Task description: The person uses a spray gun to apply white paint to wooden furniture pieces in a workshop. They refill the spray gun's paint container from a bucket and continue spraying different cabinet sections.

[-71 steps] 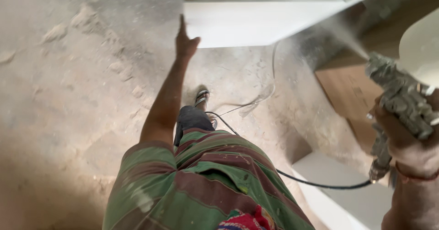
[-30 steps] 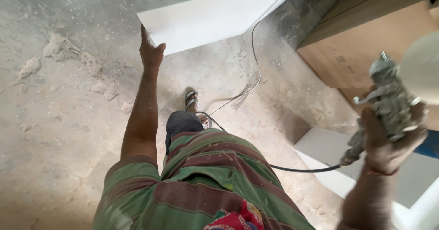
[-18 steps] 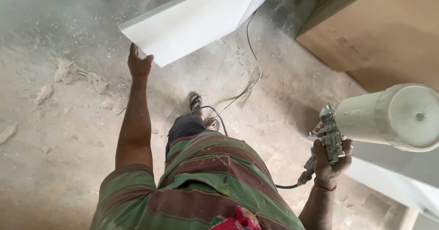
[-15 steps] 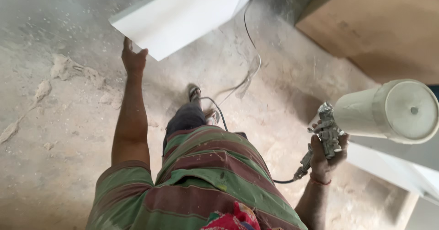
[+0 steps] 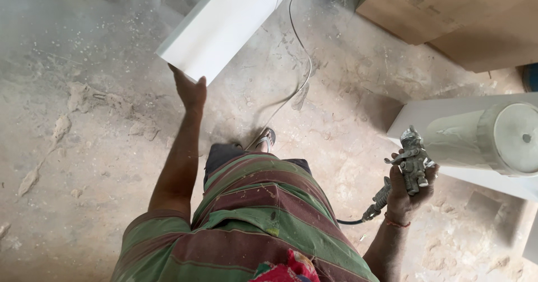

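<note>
The left hand reaches out at arm's length and grips the near corner of a long white board, thumb on the top face and the other fingers tucked under its edge; the board runs up and away from the hand toward the top of the view, raised above the dusty concrete floor. The right hand is clenched around the handle of a metal spray gun, held upright near the hip, with its big white paint cup sticking out to the right of the fist. A thin dark hose leaves the bottom of the gun's handle, just below the hand. A pale cable snakes across the floor beneath the board. Brown wooden panels stand at the upper right, and another white board lies behind the cup. The person wears a green and maroon striped shirt
</note>
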